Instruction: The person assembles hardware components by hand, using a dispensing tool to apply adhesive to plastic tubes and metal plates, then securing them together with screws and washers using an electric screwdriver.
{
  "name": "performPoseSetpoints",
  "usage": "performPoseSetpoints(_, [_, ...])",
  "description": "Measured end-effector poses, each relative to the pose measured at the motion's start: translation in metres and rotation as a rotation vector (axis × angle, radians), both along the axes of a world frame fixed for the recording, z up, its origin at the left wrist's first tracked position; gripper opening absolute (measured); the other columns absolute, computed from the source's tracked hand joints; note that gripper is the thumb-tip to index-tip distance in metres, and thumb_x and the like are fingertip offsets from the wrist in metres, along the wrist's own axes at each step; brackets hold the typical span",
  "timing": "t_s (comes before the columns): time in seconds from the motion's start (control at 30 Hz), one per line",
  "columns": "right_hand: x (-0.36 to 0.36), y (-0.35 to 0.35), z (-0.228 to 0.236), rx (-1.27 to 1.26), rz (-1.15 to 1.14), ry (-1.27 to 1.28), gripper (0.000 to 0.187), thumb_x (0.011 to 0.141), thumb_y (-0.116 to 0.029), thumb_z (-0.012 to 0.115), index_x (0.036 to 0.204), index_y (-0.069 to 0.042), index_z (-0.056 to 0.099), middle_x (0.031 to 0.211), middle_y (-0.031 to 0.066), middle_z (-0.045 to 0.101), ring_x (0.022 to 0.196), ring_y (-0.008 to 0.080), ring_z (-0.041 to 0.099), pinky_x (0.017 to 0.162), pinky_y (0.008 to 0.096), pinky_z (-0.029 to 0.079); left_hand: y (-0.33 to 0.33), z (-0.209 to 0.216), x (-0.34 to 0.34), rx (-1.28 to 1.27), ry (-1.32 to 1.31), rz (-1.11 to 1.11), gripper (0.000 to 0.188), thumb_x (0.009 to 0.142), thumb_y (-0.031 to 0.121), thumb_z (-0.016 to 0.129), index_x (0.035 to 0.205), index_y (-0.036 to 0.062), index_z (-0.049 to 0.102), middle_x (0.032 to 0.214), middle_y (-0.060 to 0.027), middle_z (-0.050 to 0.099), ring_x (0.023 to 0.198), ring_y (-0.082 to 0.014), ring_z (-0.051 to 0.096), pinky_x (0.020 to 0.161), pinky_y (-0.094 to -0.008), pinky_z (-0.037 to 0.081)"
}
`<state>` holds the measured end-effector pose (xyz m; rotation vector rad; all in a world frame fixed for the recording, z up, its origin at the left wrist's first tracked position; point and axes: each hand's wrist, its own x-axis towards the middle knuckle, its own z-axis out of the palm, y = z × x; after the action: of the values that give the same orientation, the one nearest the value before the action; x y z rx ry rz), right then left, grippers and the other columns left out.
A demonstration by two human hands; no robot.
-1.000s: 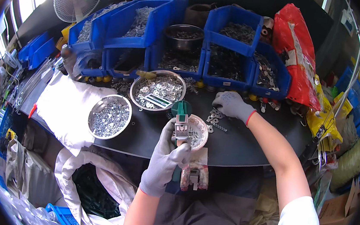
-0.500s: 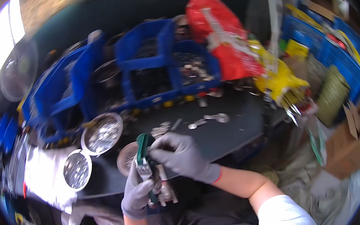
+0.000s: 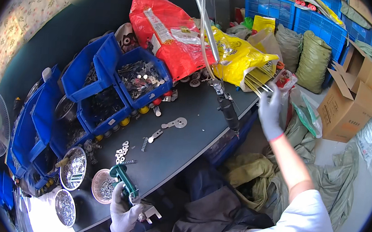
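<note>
My left hand (image 3: 124, 219), in a grey glove, is closed around a green tool-like part (image 3: 127, 179) with a round flange at its upper end. Silvery metal pieces (image 3: 152, 214) stick out at its lower end, beside my fingers. I have my right hand (image 3: 270, 111), also gloved, stretched out at the far right end of the bench. Its fingers are apart at the tips of several thin metal rods (image 3: 255, 81), which poke out of a yellow bag (image 3: 241, 54). Whether the fingertips touch the rods is hard to make out.
Blue bins (image 3: 140, 82) of small metal parts line the bench's back. Bowls (image 3: 73, 168) of small parts stand at the left. White rings (image 3: 122, 152), a spring (image 3: 144, 144) and flat metal pieces (image 3: 176, 122) lie mid-bench. A black power screwdriver (image 3: 227, 111) hangs near the right edge.
My right hand has left the green part and moved far right to the rods at the yellow bag. My left hand still holds the green part, now lower left in the view, which has turned.
</note>
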<state>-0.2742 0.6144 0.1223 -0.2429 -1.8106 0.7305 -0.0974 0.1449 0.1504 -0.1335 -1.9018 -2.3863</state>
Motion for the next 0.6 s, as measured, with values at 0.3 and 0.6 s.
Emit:
performPoseSetpoints(0.3, [-0.044, 0.184, -0.070, -1.313, 0.545, -0.133, 0.011, 0.088, -0.021, 0.058, 0.096, -0.016, 0.063, 0.087, 0.0026, 0.062, 0.074, 0.0169, 0.055, 0.068, 0.0338, 0.047, 0.039, -0.002, -0.018, -0.205, -0.033, -0.150, 0.065, 0.075, -0.004, 0.072, 0.133, -0.0004, 0.043, 0.100, -0.0025, 0.057, 0.087, -0.0080, 0.054, 0.079, -0.0225, 0.047])
performPoseSetpoints(0.6, [0.190, 0.082, -0.043, -1.492, 0.996, -0.629, 0.039, 0.098, -0.040, 0.047, 0.123, -0.012, 0.055, 0.072, 0.0026, 0.058, 0.058, 0.0157, 0.052, 0.053, 0.0333, 0.042, 0.049, -0.003, -0.031, -0.139, -0.025, -0.162, 0.073, 0.077, 0.008, 0.078, 0.138, -0.0009, 0.040, 0.109, -0.0033, 0.057, 0.095, -0.0090, 0.054, 0.086, -0.0246, 0.047])
